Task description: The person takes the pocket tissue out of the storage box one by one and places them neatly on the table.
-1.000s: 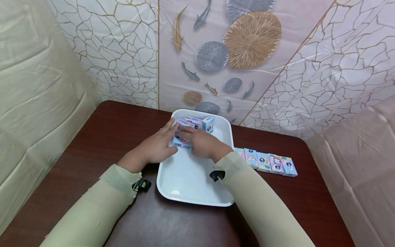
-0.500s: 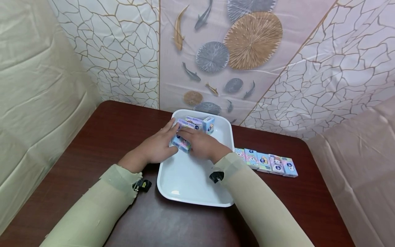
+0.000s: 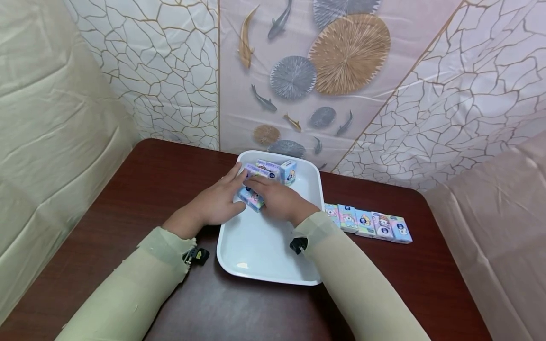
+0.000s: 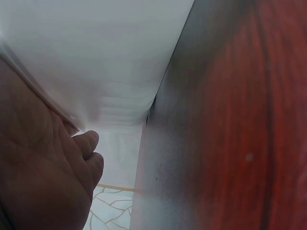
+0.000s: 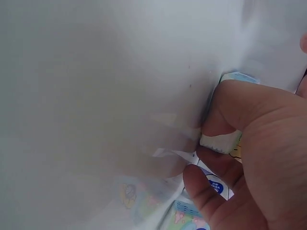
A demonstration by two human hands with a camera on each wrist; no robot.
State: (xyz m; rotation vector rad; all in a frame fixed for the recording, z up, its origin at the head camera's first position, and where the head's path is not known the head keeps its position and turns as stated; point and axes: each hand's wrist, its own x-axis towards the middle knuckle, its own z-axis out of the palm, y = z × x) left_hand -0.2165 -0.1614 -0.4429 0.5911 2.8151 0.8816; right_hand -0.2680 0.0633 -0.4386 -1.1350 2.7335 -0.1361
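Pinching a packet (image 3: 251, 199), long axis slanting toward the tray's (image 3: 264, 246) near right corner, my right hand (image 3: 279, 198) sits beside my straight-fingered left hand (image 3: 216, 202).

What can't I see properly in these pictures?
Part of the held box: head view, covered by the right hand.
The end box by the tray: head view, partly behind the right sleeve.
Small print on the row: head view, too small to read.
The rest of the left hand: left wrist view, cut off by the edge.
The lowest box: right wrist view, cut off by the bottom edge.
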